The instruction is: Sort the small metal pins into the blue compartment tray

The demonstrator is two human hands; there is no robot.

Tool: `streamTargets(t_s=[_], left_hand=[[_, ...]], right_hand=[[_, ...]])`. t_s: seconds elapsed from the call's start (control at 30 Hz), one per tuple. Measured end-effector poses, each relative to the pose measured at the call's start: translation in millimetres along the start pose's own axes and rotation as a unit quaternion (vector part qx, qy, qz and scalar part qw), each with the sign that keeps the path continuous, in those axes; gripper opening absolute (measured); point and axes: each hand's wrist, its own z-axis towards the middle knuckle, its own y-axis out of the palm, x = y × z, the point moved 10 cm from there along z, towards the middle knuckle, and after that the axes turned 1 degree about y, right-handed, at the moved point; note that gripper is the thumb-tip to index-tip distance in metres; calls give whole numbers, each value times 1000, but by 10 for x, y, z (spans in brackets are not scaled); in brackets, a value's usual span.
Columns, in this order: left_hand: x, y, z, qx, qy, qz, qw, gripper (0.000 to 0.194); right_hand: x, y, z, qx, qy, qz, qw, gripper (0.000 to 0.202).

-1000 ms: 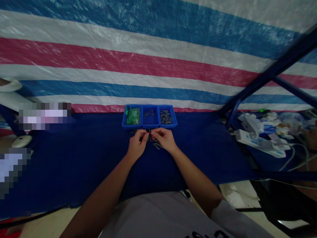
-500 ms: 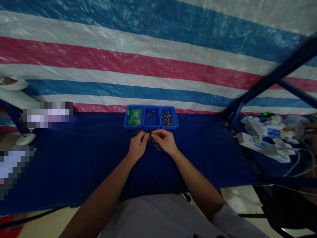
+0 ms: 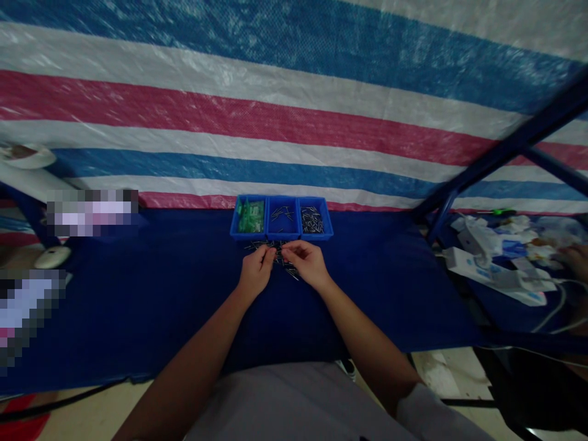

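Note:
Over a loose pile of thin, dark metal pins, nail-like or screw-like, both hands work close together. My left hand is closed, thumb pressed to fingers at the pile's left side. My right hand pinches with thumb and forefinger just to the right, its fingertips a small gap from the left ones. What either pinch holds is too small to make out. Just behind stands a blue three-compartment bin. Green plastic packets fill its left compartment, a few pins lie in the middle, and many pins in the right.
A dark blue cloth covers the table. Striped sheeting hangs behind it. To the right are a blue metal frame, a white power strip with cables and crumpled plastic. Blurred-out items and a white oval object lie left.
Both hands stay nearly in place over the pile, still pinching. The view has shifted very slightly. At the right edge, a dim shape resembling another person's hand shows more.

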Motion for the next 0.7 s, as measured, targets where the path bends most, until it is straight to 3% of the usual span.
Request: streamTargets(t_s=[0.3, 0.7], left_hand=[[24, -13, -9, 24, 32, -30, 999, 20], [28, 0, -5, 10, 30, -47, 998, 21]], right_hand=[[1, -68, 22, 18, -7, -6, 1000, 22], [-121, -67, -26, 23, -60, -90, 994, 18]])
